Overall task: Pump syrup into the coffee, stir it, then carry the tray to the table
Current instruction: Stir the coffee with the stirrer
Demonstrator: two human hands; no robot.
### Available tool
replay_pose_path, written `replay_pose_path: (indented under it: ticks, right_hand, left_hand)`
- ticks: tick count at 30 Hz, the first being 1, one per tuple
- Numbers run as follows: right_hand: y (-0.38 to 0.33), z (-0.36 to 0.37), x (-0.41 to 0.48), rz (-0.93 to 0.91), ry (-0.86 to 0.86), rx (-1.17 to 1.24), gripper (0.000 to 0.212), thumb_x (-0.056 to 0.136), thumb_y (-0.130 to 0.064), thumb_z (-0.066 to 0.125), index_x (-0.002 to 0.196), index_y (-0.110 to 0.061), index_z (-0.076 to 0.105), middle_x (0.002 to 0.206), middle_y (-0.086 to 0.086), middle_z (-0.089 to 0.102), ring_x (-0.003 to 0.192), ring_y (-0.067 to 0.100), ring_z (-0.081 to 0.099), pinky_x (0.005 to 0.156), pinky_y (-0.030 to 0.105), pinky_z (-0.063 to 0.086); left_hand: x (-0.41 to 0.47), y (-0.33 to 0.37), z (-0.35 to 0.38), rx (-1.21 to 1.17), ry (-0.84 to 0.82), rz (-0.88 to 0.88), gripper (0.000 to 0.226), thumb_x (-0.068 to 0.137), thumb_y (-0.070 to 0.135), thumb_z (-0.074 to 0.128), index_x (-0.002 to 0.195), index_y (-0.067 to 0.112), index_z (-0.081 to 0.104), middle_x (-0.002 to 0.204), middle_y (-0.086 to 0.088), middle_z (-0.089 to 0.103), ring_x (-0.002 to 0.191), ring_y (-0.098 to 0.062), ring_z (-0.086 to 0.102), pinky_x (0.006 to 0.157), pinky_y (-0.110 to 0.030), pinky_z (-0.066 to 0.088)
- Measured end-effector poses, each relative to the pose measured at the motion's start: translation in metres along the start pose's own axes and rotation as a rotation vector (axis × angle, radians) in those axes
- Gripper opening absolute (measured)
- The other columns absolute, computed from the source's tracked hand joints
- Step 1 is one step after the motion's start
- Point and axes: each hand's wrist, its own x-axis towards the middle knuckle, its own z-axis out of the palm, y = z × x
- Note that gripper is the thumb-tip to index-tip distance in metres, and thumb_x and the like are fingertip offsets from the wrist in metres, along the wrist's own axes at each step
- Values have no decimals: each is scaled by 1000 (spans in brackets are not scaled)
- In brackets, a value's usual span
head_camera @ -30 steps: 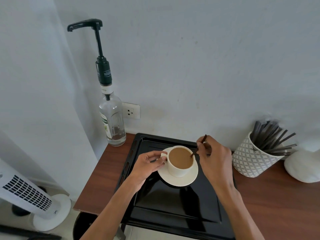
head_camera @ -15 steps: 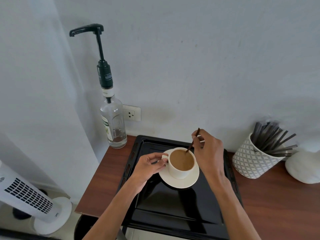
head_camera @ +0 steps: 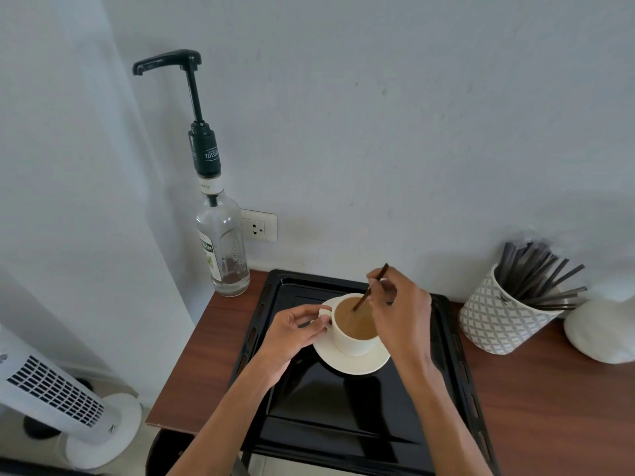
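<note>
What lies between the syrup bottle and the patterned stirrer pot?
In the head view, between syrup bottle and stirrer pot: black tray carrying coffee cup and saucer.

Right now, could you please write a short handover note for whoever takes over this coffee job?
Left hand: holds the cup by its handle.
Right hand: pinches the stirrer, whose lower end is in the coffee.
Things: the cup sits on its saucer on the black tray, which lies on the counter. The syrup bottle stands left of the tray, untouched, pump up.
Done: apparently the syrup, though the picture cannot confirm it; stirring is under way.
Left: finish stirring, take out the stirrer, carry the tray to the table.
</note>
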Motion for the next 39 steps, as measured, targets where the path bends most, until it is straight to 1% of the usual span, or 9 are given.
replay_pose_path:
  ticks: [7, 13, 19, 24, 29, 31, 33, 35, 39]
  right_hand:
    - [18, -33, 10, 13, -13, -44, 15, 96, -6, 64, 92, -18, 73, 79, -8, 75, 71, 8, 75, 74, 34, 63]
    - [13, -29, -12, -26, -22, -96, 18, 95, -7, 64, 89, -19, 75, 79, -15, 74, 72, -1, 71, 69, 11, 52]
    - [5, -16, -12, -3, -56, -57, 19, 96, -10, 62, 92, -22, 76, 81, -14, 75, 78, 1, 72, 67, 6, 49]
    - [2, -11, 2, -19, -56, -63, 18, 98, -8, 61, 99, -18, 77, 89, -11, 75, 82, 6, 73, 79, 23, 57]
    - [12, -32, 10, -53, -69, -223, 16, 97, -12, 64, 86, -15, 75, 66, -15, 69, 61, -1, 66, 59, 11, 48]
    - [16, -41, 6, -44, -82, -248, 18, 96, -9, 63, 83, -14, 75, 63, -9, 71, 61, 4, 68, 60, 17, 51]
    - [19, -48, 0, -36, -94, -268, 21, 96, -8, 60, 81, -11, 74, 63, -1, 73, 62, 17, 71, 67, 37, 58]
    - [18, -51, -5, -14, -114, -250, 23, 96, -9, 58, 78, -10, 73, 62, 4, 72, 64, 25, 72, 69, 47, 59]
    - [9, -43, -12, 7, -171, -199, 23, 96, -12, 58, 77, -16, 72, 64, -2, 73, 66, 18, 73, 70, 44, 60]
  left_hand:
    - [0, 1, 2, -4, 15, 6, 20, 89, 9, 75, 108, 11, 80, 111, -11, 80, 112, -23, 73, 93, -29, 60]
    - [0, 1, 0, 0, -1, 11, 22, 90, 9, 74, 111, 9, 78, 113, -12, 79, 112, -22, 73, 97, -31, 59]
    - [0, 1, 0, -8, -1, 9, 21, 89, 10, 75, 110, 9, 78, 112, -11, 80, 112, -22, 73, 95, -29, 59]
    - [0, 0, 1, 6, -5, 8, 20, 90, 10, 74, 110, 11, 79, 112, -11, 80, 112, -21, 73, 98, -33, 58]
    - [0, 1, 1, 18, 2, 6, 19, 90, 11, 74, 109, 12, 79, 111, -10, 80, 111, -20, 74, 96, -31, 59]
    - [0, 1, 2, 14, 5, 4, 19, 90, 10, 74, 108, 12, 80, 110, -9, 81, 111, -20, 74, 93, -28, 60]
    - [0, 1, 1, 13, 5, 1, 19, 90, 10, 74, 109, 12, 79, 110, -9, 80, 110, -20, 74, 93, -27, 60]
    - [0, 1, 1, 15, 3, -1, 20, 90, 10, 74, 109, 12, 79, 111, -9, 80, 111, -19, 74, 94, -28, 59]
    - [0, 2, 2, 21, 3, -3, 20, 91, 11, 74, 111, 11, 79, 111, -9, 80, 111, -18, 74, 94, -28, 59]
